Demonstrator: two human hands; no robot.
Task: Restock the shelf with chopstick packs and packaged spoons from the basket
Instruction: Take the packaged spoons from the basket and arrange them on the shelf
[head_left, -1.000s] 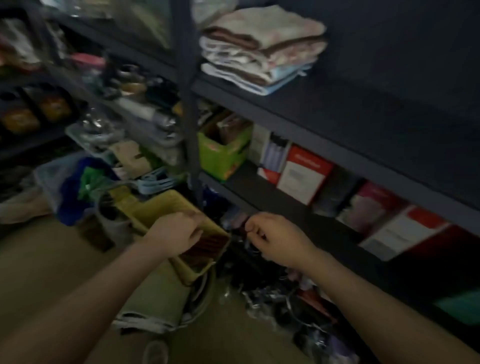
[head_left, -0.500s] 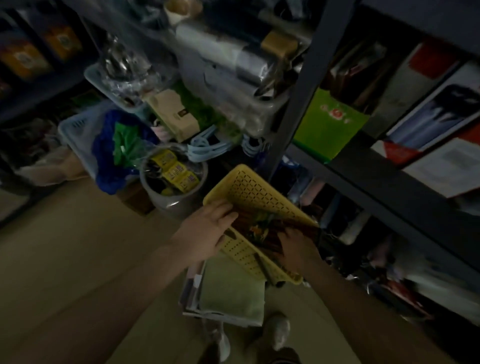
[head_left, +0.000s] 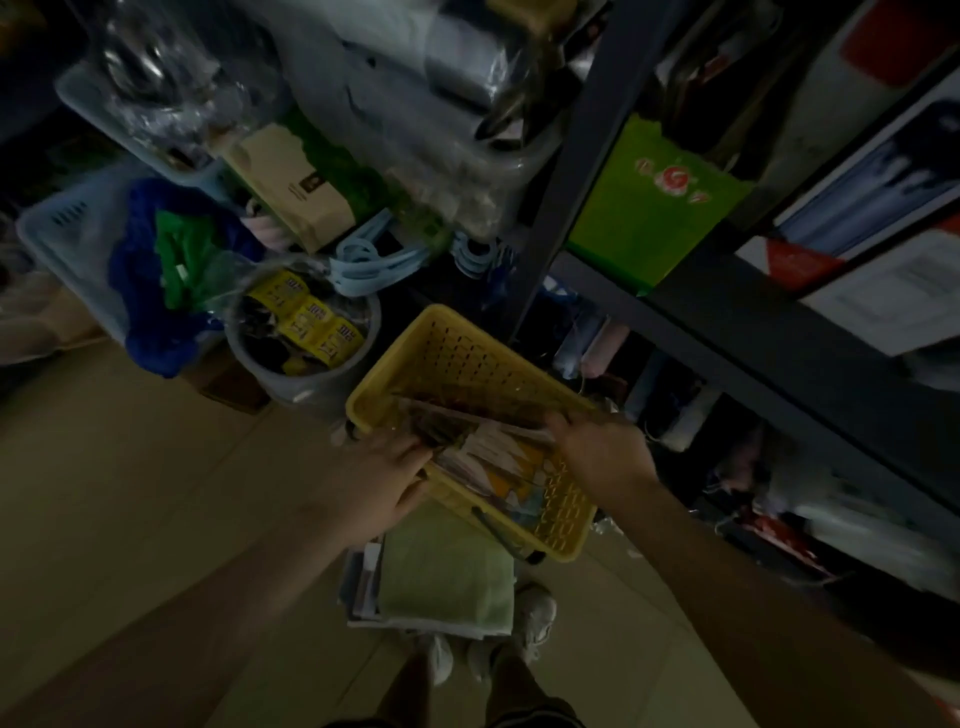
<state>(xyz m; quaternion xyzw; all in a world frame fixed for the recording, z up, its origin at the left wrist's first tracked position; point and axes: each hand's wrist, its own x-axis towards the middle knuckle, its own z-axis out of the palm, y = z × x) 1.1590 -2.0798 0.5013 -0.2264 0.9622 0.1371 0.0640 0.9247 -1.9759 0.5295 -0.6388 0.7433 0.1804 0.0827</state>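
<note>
To my left stands one grey bucket with yellow packets. My left hand rests, fingers straight, on the near rim of the single yellow basket. Packs lie inside it, too blurred to count. My right hand reaches in, fingers curled onto one; the shelf stands right.

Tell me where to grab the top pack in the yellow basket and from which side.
Take the top pack by its long edges, coming from above through the yellow basket's open top. It lies flat on the other packs with the walls close round it, so a side approach looks blocked. The left hand and right hand already sit at its two sides.
</note>
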